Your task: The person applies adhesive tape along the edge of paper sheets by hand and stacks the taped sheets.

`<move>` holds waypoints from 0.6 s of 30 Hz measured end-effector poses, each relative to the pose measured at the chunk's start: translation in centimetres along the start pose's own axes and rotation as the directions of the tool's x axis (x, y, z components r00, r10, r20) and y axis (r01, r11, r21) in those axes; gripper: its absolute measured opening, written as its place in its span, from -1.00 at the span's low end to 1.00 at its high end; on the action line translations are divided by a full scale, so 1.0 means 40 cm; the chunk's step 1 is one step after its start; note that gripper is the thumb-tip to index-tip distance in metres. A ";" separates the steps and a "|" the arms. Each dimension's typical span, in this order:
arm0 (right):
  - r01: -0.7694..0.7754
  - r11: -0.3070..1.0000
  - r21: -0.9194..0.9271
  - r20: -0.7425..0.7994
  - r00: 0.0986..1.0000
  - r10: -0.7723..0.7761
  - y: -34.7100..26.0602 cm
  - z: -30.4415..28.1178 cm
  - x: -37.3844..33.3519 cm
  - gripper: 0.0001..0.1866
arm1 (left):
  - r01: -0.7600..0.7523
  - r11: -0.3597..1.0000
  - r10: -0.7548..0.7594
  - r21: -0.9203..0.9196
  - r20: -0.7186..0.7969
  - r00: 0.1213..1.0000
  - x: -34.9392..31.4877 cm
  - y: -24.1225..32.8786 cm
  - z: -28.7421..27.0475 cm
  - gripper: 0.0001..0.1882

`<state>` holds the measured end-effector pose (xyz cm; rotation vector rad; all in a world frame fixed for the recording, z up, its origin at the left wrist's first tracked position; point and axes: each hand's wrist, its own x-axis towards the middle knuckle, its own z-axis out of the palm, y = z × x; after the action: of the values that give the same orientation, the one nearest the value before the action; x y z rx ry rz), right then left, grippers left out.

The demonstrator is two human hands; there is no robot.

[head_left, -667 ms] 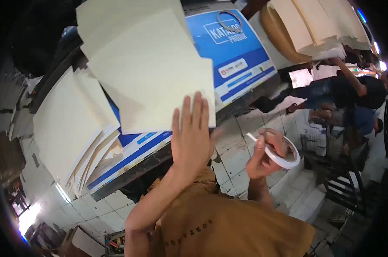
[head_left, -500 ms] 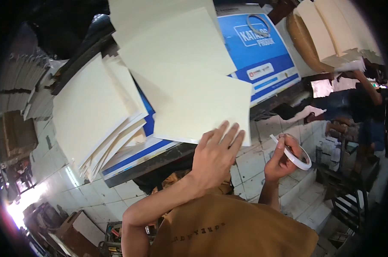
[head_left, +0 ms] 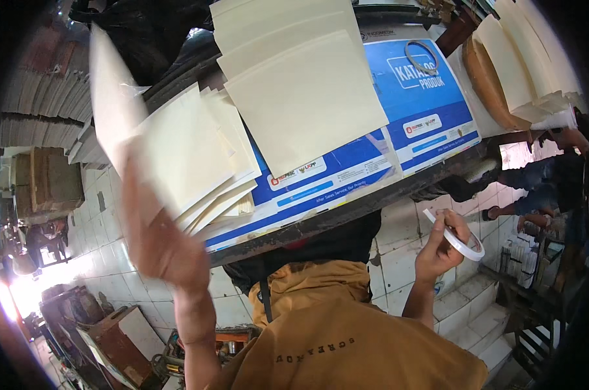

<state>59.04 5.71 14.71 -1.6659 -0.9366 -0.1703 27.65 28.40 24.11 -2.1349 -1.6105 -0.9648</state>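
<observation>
My left hand (head_left: 161, 227), blurred by motion, is at the left side, closed on the lower end of a cream paper sheet (head_left: 109, 84) that stands tilted upward. Close beside it on the table lies a fanned pile of cream sheets (head_left: 184, 149). Overlapping cream sheets (head_left: 307, 97) are spread in a staggered stack at the table's middle. My right hand (head_left: 441, 250) is off the table's near edge, closed around a narrow roll of white tape (head_left: 467, 250); a short loose end sticks up by the thumb.
Blue printed sheeting (head_left: 431, 97) covers the table, with a thin ring (head_left: 422, 57) on it. More cream sheets (head_left: 522, 58) stand at the far right near another person (head_left: 541, 179). Stacked paper (head_left: 47, 91) is at far left, wooden boxes (head_left: 122, 344) at lower left.
My left hand has swung left from the middle stack, carrying its front sheet, and now blurs beside the left pile. My right hand keeps the tape roll. The view has shifted slightly.
</observation>
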 end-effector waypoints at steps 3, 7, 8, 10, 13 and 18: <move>0.037 0.999 -0.005 0.066 0.997 -0.037 -0.005 -0.003 0.009 -0.77 | 0.167 0.919 0.053 -0.356 0.532 0.845 -0.019 0.072 0.108 -0.53; 0.028 1.000 0.002 0.059 0.998 -0.028 -0.011 -0.005 0.008 -0.76 | 0.065 0.936 0.101 -0.345 0.443 0.891 -0.017 0.161 0.072 -0.51; 0.016 1.000 0.010 0.052 0.999 -0.017 -0.018 -0.006 0.008 -0.75 | -0.008 0.868 0.229 -0.497 0.386 0.894 -0.002 0.204 0.067 -0.50; 0.027 0.999 0.018 0.041 0.999 -0.027 -0.024 0.012 0.019 -0.72 | -0.080 0.709 0.411 -0.701 0.319 0.854 0.014 0.291 0.107 -0.48; 0.006 0.996 0.093 0.080 0.997 -0.014 -0.079 0.050 0.039 -0.71 | -0.164 0.748 0.492 -0.644 0.371 0.788 -0.072 0.357 0.258 -0.40; 0.078 0.985 0.154 0.044 0.995 -0.086 -0.091 0.097 0.062 -0.46 | -0.277 0.686 0.678 -0.673 0.453 0.579 -0.163 0.342 0.220 -0.20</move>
<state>56.96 10.38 17.58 -1.4977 -1.0314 -0.1097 42.36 24.40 15.46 -3.3966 -0.8001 -0.4598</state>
